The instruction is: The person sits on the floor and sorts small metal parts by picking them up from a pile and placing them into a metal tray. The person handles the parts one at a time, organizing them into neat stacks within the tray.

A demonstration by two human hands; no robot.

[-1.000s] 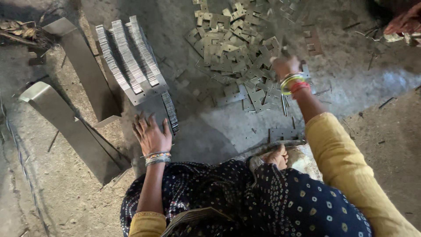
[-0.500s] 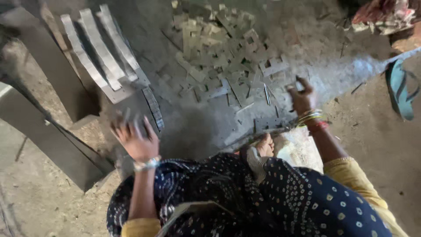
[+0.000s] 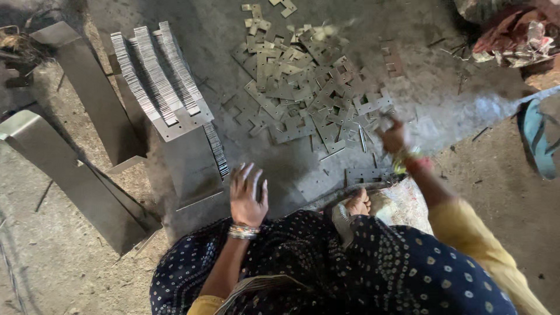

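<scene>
Reaching into the loose pile of flat metal plates (image 3: 318, 96) on the floor (image 3: 280, 169), right hand (image 3: 392, 137) is blurred at the pile's near edge; cannot tell if its fingers are pinched on a plate. Left hand (image 3: 247, 195) hovers with fingers spread, holding nothing, beside the stacked plates (image 3: 154, 73). Plates look thin, stiff, light, likely sharp-edged; probably best pinched by a flat edge or corner.
</scene>
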